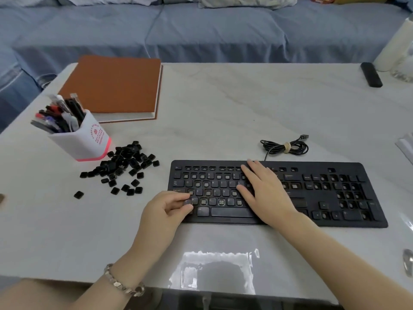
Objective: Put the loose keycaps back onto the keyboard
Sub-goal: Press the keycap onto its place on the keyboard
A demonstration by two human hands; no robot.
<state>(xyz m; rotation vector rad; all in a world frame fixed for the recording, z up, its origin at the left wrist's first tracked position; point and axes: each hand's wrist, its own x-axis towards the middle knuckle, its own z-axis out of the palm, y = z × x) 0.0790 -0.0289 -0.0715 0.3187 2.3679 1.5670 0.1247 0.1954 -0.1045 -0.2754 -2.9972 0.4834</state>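
A black keyboard point(330, 198) lies on the white table, with several key sockets bare among fitted keys. My left hand point(165, 211) sits at the keyboard's lower left corner and pinches a black keycap point(187, 202) between thumb and fingers, right over the bottom letter row. My right hand point(266, 191) lies flat on the middle of the keyboard with straight fingers. A pile of loose black keycaps point(125, 166) lies on the table to the left of the keyboard.
A white pen holder point(82, 142) full of pens stands beside the keycap pile. An orange-brown notebook point(111, 86) lies behind it. The keyboard's coiled cable point(286, 147) rests behind the keyboard. A black remote point(371, 74) lies at the far right. A blue sofa runs along the back.
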